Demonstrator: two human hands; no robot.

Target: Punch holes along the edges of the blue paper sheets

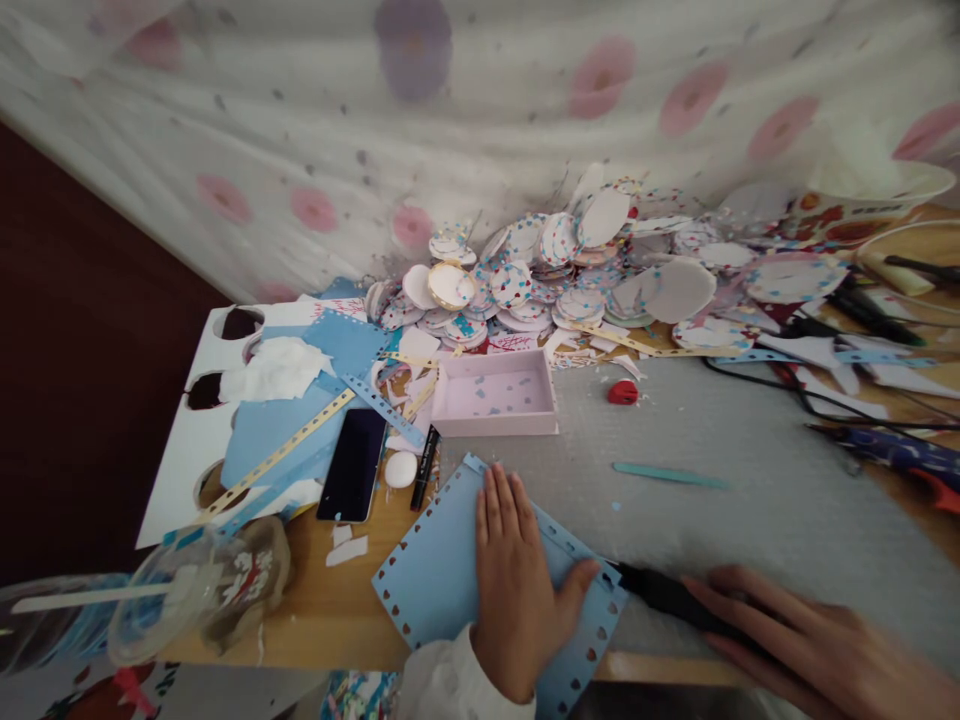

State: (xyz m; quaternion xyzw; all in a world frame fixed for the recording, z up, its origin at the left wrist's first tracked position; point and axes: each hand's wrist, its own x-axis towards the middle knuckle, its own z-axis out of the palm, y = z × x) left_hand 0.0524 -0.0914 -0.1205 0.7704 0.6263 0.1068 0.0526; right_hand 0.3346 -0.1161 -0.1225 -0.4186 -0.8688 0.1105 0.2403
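A sheet of blue card [435, 560], punched with small hearts along its edges, lies at an angle near the table's front edge. My left hand [517, 590] presses flat on it, fingers stretched out and thumb apart. At the card's right corner is the tip of a black craft knife [667, 598]. My right hand [810, 640], slightly blurred, is closed around its handle. Behind the card stands an open pink box [495, 425] with small blue shapes inside. A narrow teal strip [670, 476] rests on the grey mat [757, 500].
A phone [352, 465], a black marker [425, 470] and a white round piece [400, 469] lie left of the card. Decorated paper discs [517, 284] are heaped behind. Right lies a blue glue gun [900, 455]; a plastic cup [169, 590] stands front left.
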